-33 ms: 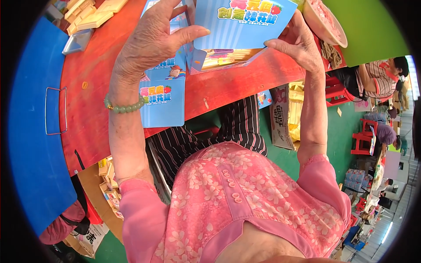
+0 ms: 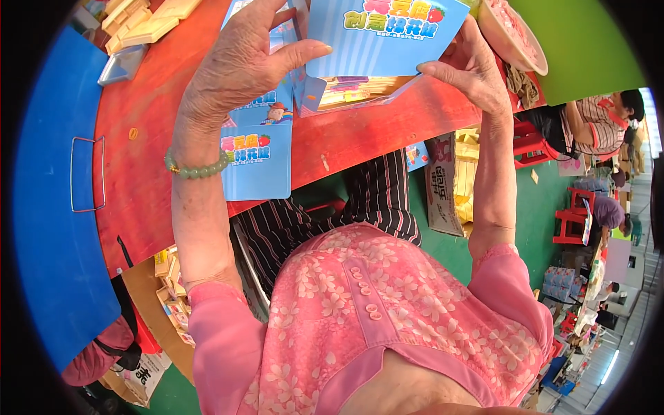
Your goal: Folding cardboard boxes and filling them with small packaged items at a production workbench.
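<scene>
Step in hand: by my reckoning, working the panel (image 2: pixel 384 45) of an open blue box (image 2: pixel 309 95).
Next move: probably calls for shifting that panel evenly.
Blue box: over the red surface (image 2: pixel 159 166); pale slats (image 2: pixel 387 91) inside.
Left hand (image 2: pixel 242 72): grip spread wide, thumb against panel; can't tell whether it clamps.
Right hand (image 2: pixel 474 79): seemingly holding the blue box, fingers mostly hidden.
Bowl (image 2: pixel 510 52): pink bits (image 2: pixel 513 26).
Carton (image 2: pixel 441 190): yellowish pieces (image 2: pixel 466 169).
</scene>
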The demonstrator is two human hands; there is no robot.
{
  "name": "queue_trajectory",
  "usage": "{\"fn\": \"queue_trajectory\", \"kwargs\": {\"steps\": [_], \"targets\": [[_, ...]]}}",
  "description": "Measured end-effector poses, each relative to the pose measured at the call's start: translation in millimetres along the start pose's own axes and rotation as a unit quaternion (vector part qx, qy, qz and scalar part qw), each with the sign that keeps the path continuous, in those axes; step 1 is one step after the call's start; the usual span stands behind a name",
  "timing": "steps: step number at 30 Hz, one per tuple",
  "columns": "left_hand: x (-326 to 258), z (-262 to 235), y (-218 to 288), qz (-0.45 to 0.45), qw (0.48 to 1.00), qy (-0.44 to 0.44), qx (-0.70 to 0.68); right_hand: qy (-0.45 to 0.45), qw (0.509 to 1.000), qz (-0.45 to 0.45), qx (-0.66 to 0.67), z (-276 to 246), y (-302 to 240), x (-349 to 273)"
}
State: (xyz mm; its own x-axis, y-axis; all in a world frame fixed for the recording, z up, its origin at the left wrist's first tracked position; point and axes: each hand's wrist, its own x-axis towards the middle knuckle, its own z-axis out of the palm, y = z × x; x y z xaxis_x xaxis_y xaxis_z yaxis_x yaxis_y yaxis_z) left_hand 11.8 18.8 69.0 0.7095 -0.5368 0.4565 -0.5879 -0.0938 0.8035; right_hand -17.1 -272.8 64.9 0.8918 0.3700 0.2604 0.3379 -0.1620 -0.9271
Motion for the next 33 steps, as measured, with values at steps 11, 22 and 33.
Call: {"fn": "queue_trajectory", "kwargs": {"steps": [11, 22, 33], "targets": [[-3.9, -1.3, 1.4, 0.007, 1.0, 0.007, 0.005, -0.016, 0.997, -0.02, 0.078, 4.0, -0.6, 4.5], [4.8, 1.5, -12.2, 0.004, 1.0, -0.002, -0.018, 0.169, 0.863, -0.249, -0.406, 86.5, -21.6, -35.0], [7.7, 6.5, -4.5, 0.012, 0.998, -0.012, -0.063, 0.276, 0.958, -0.071, -0.029, 145.8, 35.1, -13.8]]}}
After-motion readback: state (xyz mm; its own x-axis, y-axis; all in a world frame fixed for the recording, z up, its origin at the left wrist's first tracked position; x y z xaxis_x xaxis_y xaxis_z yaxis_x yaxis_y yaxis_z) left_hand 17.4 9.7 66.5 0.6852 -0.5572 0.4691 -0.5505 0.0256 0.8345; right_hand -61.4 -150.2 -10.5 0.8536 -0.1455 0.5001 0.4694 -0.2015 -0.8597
